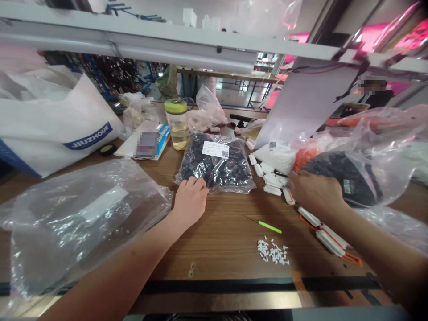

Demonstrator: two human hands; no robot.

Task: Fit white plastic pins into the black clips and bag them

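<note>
1. Black bag (230, 171): one, lying flat on the table (220, 249), just beyond the left hand (190, 198) and to its right.
2. Its longer side appears to run left to right, though the slanted view leaves that unsure; its near edge faces the person.
3. One label (214, 149) sits on top towards the far edge, its long axis left to right, its code at the right end.
4. Left hand: fingers bent, fingertips at the bag's near left corner. Whether they pinch the plastic, I cannot tell.
5. Right hand (314, 189): fingers curled and partly hidden, beside one dark packet (337, 171); I cannot tell how far open it is or whether it grips anything.
6. One clear bag (83, 223) spreads left of the left hand.
7. One awl (270, 226) lies between the hands, nearer the person, tip leftward and slightly away.
8. White bits (274, 252), one heap, too many to count, lie nearer still.
9. White blocks (272, 180), several, overlapping too much to count, lie just left of the right hand.
10. One jar (179, 133) stands beyond the left hand.
</note>
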